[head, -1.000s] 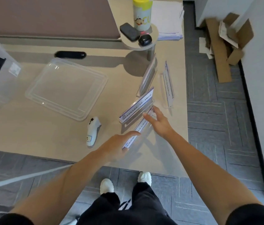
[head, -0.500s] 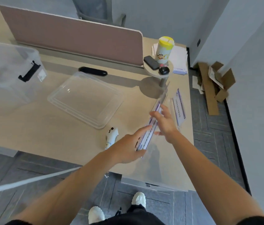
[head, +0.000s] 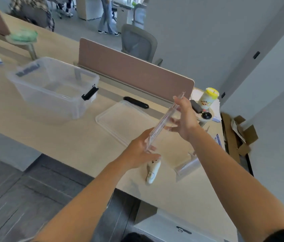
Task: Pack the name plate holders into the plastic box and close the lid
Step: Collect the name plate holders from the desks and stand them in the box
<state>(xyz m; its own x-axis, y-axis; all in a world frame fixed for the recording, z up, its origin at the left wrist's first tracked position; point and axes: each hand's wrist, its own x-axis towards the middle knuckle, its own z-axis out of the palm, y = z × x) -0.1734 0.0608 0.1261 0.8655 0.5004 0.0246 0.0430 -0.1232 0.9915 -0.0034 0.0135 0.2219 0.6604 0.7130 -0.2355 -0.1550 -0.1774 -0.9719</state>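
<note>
- The left hand [head: 138, 151] curls its fingers round the near end of a stack of clear name plate holders [head: 162, 122], thumb tucked beneath.
- The right hand [head: 185, 117] grips the far end, fingers wrapped over the edge. The stack is carried on edge between the two hands, slanting up and away, in the air above the right half of the desk [head: 68, 137].
- A second ago these holders stood on the desk near its right edge as both hands closed in. They are now lifted off the surface.
- One more holder [head: 187, 165] stands near the front edge, just right of a small white device [head: 152, 172].
- The lid [head: 120, 119] lies flat at mid-desk, beyond the left hand.
- The open plastic box [head: 47, 98] stands well to the left, toward the back edge.
</note>
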